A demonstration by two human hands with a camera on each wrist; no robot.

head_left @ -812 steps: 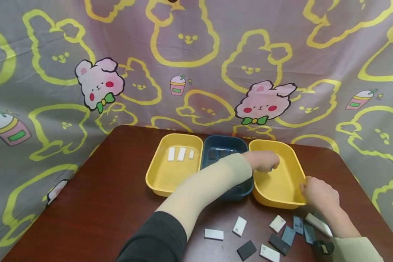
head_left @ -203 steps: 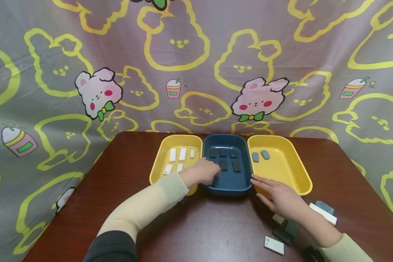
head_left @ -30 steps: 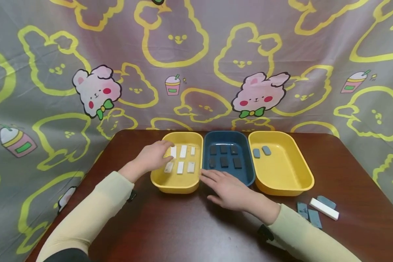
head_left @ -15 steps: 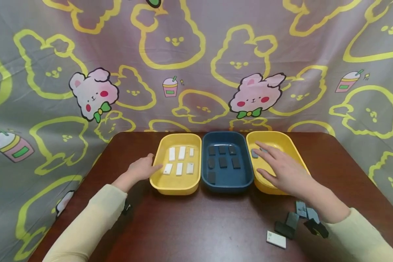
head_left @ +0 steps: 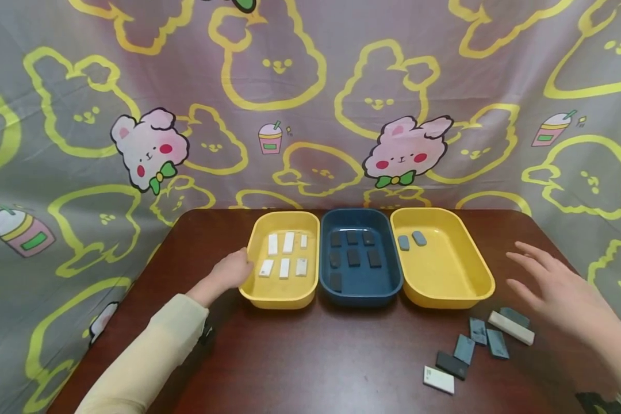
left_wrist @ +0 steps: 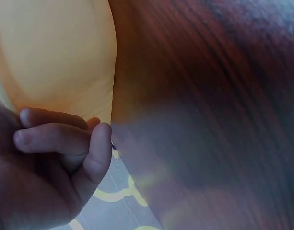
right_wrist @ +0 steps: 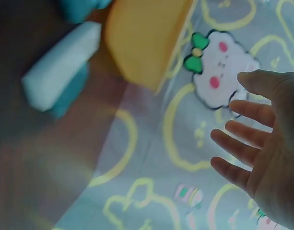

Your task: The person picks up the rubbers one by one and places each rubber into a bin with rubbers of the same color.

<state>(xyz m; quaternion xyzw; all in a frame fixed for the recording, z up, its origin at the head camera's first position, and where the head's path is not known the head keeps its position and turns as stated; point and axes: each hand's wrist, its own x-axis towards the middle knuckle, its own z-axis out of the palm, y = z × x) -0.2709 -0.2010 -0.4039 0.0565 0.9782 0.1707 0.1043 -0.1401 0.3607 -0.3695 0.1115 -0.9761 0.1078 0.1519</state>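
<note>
My left hand (head_left: 231, 268) grips the left rim of the left yellow bin (head_left: 278, 301), fingers curled by its outer wall in the left wrist view. Two rows of white blocks (head_left: 284, 268) lie inside that bin. My right hand (head_left: 561, 287) hangs in the air right of the right yellow bin (head_left: 440, 299), fingers spread and palm bare. Below and left of it are a long white block (head_left: 511, 328) and a grey-blue block (head_left: 514, 316) partly behind it. The right bin holds two grey-blue blocks (head_left: 419, 238) at its left side.
Between the yellow bins stands a dark blue bin (head_left: 362, 299) with rows of dark blocks (head_left: 353, 257). Several grey-blue blocks (head_left: 464, 349), a black block (head_left: 452, 365) and a short white block (head_left: 439, 379) lie front right. A patterned cloth (head_left: 310, 126) hangs behind the table (head_left: 310, 368).
Over the last second my right hand has moved from the bins out to the right. My left hand has drawn back to the left bin's rim. Earlier, more blocks lay loose on the table.
</note>
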